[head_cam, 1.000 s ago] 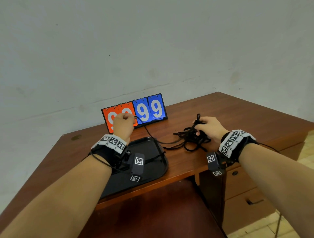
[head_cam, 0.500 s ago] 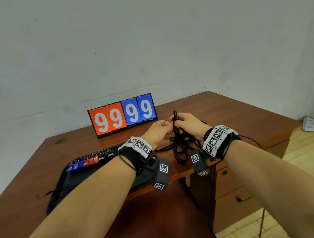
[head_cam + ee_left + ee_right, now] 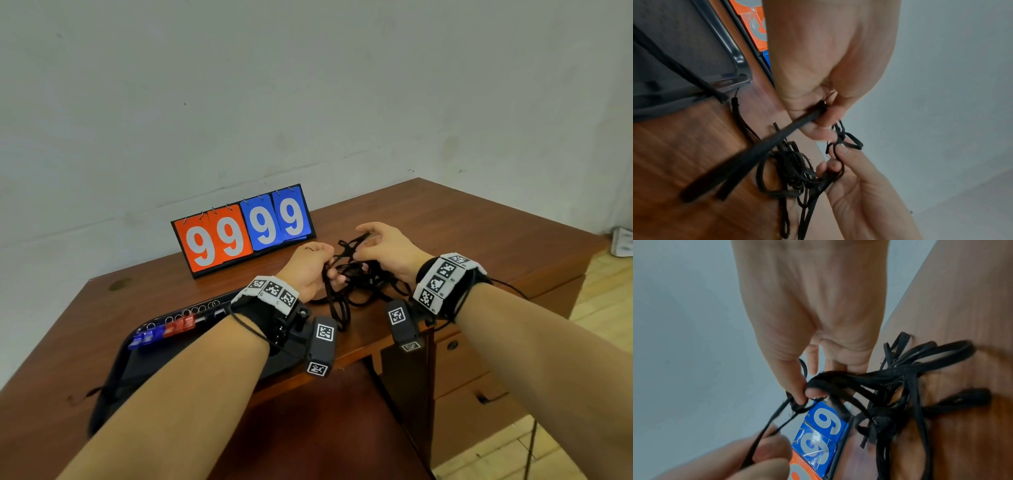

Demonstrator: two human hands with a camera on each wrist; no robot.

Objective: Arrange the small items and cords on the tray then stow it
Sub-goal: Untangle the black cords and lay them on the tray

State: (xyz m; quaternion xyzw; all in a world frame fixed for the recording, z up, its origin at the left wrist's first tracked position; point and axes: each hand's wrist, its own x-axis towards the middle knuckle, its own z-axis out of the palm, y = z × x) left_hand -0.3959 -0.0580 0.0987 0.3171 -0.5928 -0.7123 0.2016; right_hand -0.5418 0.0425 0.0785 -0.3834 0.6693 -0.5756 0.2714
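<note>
At the far left, the black tray [image 3: 113,373] sat near the desk's front edge with a row of blue and red clips [image 3: 162,331] lined up along its back rim, so the small items looked sorted already and the tray's floor was free for what you were working on. A single cord end [image 3: 678,68] trailed over the tray's near corner. Behind it stood the flip scoreboard [image 3: 243,229], out of your way.

Your left hand [image 3: 306,269] was closed in a fist around one strand, drawing it taut away from the black cord tangle [image 3: 349,284], which hung between your hands just above the desk [image 3: 479,233], to the right of the tray and not yet on it. That tension probably served to show you where the strand ran through the knot.

Your right hand [image 3: 383,245] pinched a loop near the top of the tangle between thumb and forefinger, the other fingers spread loosely; whether they also hooked a strand was hard to tell through the blur. Holding it lifted let the loose loops dangle apart.
</note>
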